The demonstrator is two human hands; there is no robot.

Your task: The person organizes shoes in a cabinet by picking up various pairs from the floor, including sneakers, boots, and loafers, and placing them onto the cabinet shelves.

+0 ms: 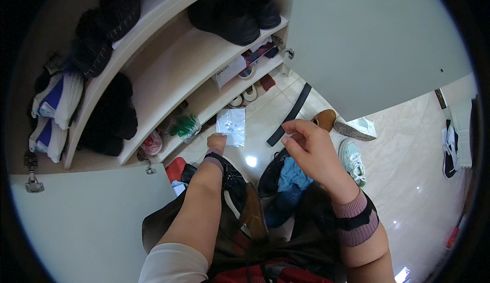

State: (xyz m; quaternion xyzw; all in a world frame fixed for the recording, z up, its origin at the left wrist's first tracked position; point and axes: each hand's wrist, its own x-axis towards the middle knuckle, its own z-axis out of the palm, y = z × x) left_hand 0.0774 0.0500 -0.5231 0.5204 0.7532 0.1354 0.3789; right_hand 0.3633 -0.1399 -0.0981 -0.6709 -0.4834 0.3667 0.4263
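Observation:
My left hand (217, 141) grips the lower left corner of a small clear plastic bag (234, 124) with a few tiny pieces inside, too small to name. The bag is in front of the cabinet's bottom shelf. My right hand (312, 156) is raised over the floor, thumb and fingers apart and curved, holding nothing. Past its fingertips lies a flat black strip (289, 114). Below it are a dark shoe or bag (270, 176) and a crumpled blue cloth (293, 174). A brown shoe (325, 119) shows partly behind the hand.
An open shoe cabinet holds black shoes (233, 15), white-and-blue sneakers (57, 99) and a plastic bag with green contents (185, 127). Its doors (375, 34) swing out on both sides. Pale green sneakers (351, 160) stand on the tiled floor at right. A brown-soled shoe (252, 214) lies near my lap.

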